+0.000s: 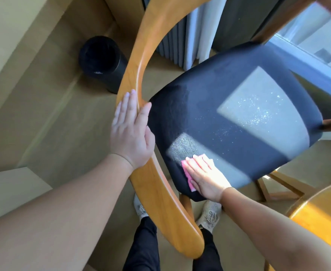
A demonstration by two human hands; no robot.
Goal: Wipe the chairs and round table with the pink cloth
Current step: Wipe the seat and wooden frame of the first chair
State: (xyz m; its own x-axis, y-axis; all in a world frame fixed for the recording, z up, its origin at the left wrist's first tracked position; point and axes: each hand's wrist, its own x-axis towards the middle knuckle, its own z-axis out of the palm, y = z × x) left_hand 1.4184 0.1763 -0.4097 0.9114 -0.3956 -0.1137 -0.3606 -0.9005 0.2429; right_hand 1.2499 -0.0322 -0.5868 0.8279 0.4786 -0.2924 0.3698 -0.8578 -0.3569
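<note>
Wiping a dark chair seat (229,114) with a pink cloth (188,176).
Lower centre of the frame, the right hand (205,177) presses the cloth flat with straight fingers; the left hand (130,130), fingers straight, rests on the curved wooden backrest (141,55). A round table (317,212) edge shows lower right.

left hand (130,132): bare, short plain nails | right hand (205,177): bare | forearms (63,202): both uncovered to the frame edge | trousers (143,247): black, plain, slim legs | left shoe (140,209): pale grey-beige knit sneaker, partly hidden | right shoe (209,214): same pale mottled knit, criss-cross pattern on top, rounded toe
</note>
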